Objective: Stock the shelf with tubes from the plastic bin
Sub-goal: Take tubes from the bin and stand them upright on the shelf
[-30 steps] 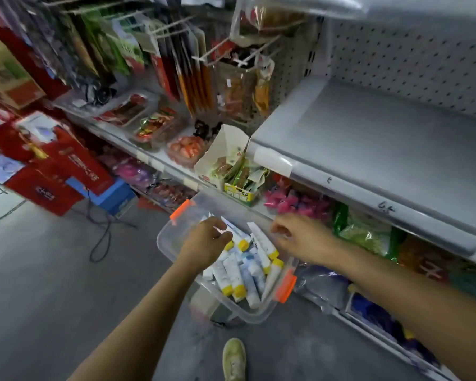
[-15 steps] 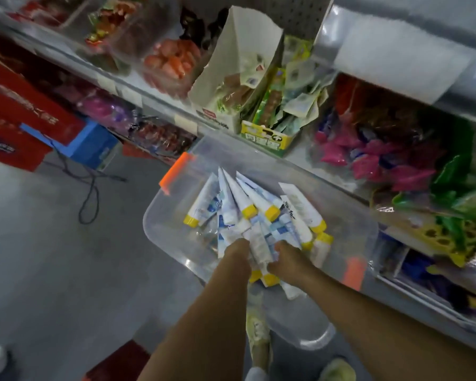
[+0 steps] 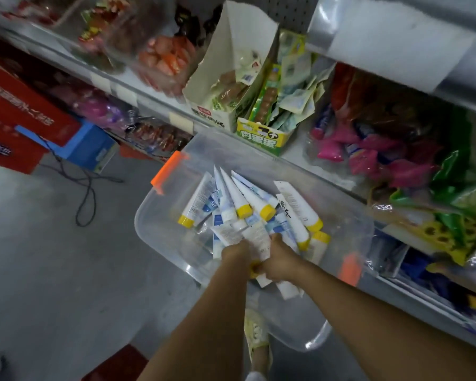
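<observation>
White yellow-capped tubes [image 3: 248, 204] lie heaped in the clear plastic bin [image 3: 160, 237]. The left hand [image 3: 238, 255] and right hand [image 3: 282, 259] together clutch a bunch. No tube looks shelved yet, so stocking seems barely begun.

**Premises: retail shop aisle**

I observe metal shelving [image 3: 154, 103] with label strips [image 3: 180, 122] on its edge, open display cartons [image 3: 261, 138] of wrapped snacks, pegboard backing [image 3: 293, 12] and bagged goods [image 3: 368, 158] (print mostly blurred). Red stock boxes [image 3: 25, 119] stand on the floor [image 3: 39, 243].
</observation>
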Demonstrator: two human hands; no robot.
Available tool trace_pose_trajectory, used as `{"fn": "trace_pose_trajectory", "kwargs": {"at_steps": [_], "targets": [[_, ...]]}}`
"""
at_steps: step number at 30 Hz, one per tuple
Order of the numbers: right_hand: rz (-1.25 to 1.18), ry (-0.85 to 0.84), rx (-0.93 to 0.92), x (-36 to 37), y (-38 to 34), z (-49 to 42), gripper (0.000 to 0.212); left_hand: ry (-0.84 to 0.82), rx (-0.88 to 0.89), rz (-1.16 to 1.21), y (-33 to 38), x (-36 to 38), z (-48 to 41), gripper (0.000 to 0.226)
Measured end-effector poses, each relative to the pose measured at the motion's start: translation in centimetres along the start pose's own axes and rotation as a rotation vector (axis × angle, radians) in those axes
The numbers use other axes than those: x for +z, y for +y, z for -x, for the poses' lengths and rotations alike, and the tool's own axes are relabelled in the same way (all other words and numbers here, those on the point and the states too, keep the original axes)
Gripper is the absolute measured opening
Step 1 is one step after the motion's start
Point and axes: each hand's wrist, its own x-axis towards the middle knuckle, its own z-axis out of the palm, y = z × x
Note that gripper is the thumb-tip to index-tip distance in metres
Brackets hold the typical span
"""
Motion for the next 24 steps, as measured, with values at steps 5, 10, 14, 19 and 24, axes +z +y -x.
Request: {"fn": "trace_pose_trajectory", "kwargs": {"at_steps": [5, 10, 14, 19, 24], "targets": [[-0.071, 0.017, -0.111, -3.6, -0.8, 6.7, 0.075, -0.072, 0.093, 0.196, -1.0, -0.2, 4.9, 0.033], [-0.111, 0.013, -0.227, -7.6, 0.8, 16.2, 0.036, -0.219, 0.245, 0.280, -2.7, 0.7, 13.4, 0.025], [-0.088, 0.061, -0.279, -11.1, 2.9, 24.0, 0.030, -0.309, 0.401, 0.226, -5.1, 2.3, 21.2, 0.028], [-0.009, 0.264, -0.436, -15.5, 5.6, 34.5, 0.039, -0.360, 0.595, 0.202, -7.8, 5.2, 31.4, 0.027], [-0.084, 0.386, -0.541, -19.6, 9.2, 44.5, 0.031, -0.435, 0.794, 0.175, -10.5, 7.9, 40.3, 0.015]]}}
